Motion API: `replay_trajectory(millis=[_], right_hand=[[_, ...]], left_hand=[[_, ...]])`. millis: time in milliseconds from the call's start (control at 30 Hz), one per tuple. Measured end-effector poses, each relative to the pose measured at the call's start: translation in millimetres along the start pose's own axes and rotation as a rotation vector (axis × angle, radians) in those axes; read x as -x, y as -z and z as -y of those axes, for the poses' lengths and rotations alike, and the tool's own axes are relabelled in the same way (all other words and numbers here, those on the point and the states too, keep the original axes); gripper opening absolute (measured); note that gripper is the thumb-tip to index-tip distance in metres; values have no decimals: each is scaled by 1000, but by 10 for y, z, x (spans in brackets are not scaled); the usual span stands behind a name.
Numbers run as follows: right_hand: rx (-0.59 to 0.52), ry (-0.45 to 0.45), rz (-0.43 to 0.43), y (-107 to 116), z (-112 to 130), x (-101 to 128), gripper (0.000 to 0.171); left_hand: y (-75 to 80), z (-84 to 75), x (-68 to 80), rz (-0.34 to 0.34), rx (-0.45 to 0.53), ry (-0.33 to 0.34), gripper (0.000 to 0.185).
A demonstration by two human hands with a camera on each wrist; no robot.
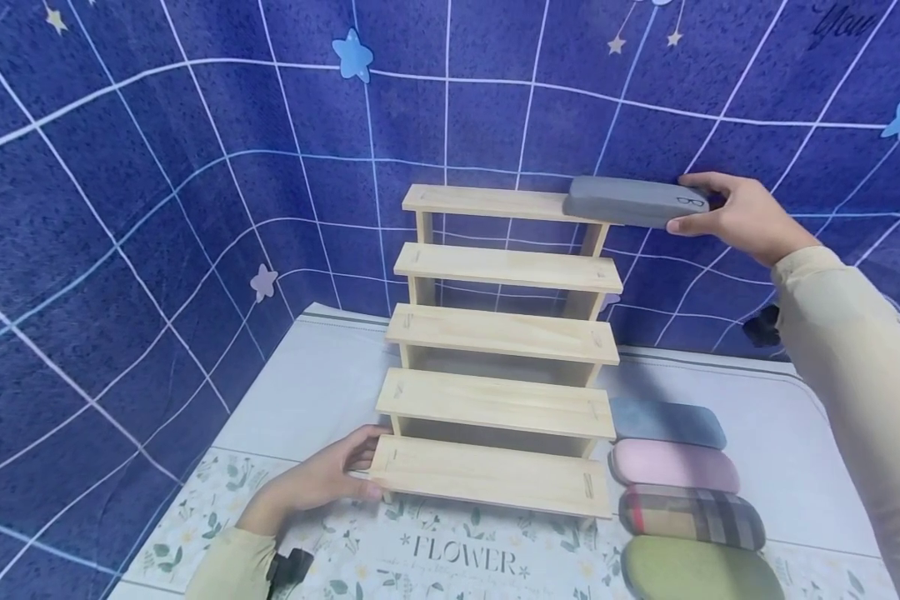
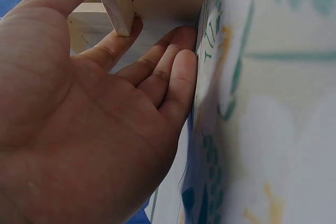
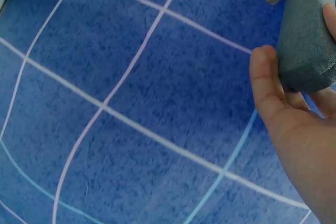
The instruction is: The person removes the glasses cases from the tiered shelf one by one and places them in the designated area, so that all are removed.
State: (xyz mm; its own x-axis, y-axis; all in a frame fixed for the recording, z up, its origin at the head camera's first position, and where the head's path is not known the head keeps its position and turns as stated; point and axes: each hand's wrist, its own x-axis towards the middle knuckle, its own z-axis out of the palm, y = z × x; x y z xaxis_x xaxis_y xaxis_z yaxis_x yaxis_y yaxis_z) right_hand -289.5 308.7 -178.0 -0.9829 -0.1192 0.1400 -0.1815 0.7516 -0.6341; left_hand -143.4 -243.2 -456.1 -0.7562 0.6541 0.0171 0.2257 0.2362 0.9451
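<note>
A grey glasses case [image 1: 630,200] with a small glasses print lies at the right end of the top step of a wooden tiered stand [image 1: 502,329], jutting past that end. My right hand [image 1: 746,212] grips the case by its right end, thumb in front and fingers behind. In the right wrist view the case [image 3: 310,35] is partly cut off by the frame edge. Low on the left, my left hand [image 1: 330,475] holds the end of the bottom step, its thumb at the front corner. The left wrist view shows the left hand's [image 2: 89,108] index finger against a wooden leg.
Right of the stand several more glasses cases lie in a column: blue [image 1: 667,422], pink [image 1: 675,465], plaid [image 1: 692,517] and green [image 1: 701,568]. Beneath is a white table cover [image 1: 307,375] with a flower print. A blue gridded curtain [image 1: 195,208] hangs behind and at the left.
</note>
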Motion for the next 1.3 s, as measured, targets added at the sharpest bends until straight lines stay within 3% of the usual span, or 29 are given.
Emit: replay_trajectory(millis=[467, 767, 1000, 1300], right_hand=[[89, -51, 49, 212, -330, 228, 87], [54, -120, 33, 228, -655, 387, 93], [107, -121, 20, 163, -945, 511, 89], [173, -90, 95, -40, -1325, 634, 80]], left_hand=[[-20, 9, 2, 5, 12, 7, 74], [-24, 4, 2, -3, -4, 16, 74], [-26, -20, 12, -4, -5, 28, 75], [-19, -56, 19, -3, 0, 31, 76]])
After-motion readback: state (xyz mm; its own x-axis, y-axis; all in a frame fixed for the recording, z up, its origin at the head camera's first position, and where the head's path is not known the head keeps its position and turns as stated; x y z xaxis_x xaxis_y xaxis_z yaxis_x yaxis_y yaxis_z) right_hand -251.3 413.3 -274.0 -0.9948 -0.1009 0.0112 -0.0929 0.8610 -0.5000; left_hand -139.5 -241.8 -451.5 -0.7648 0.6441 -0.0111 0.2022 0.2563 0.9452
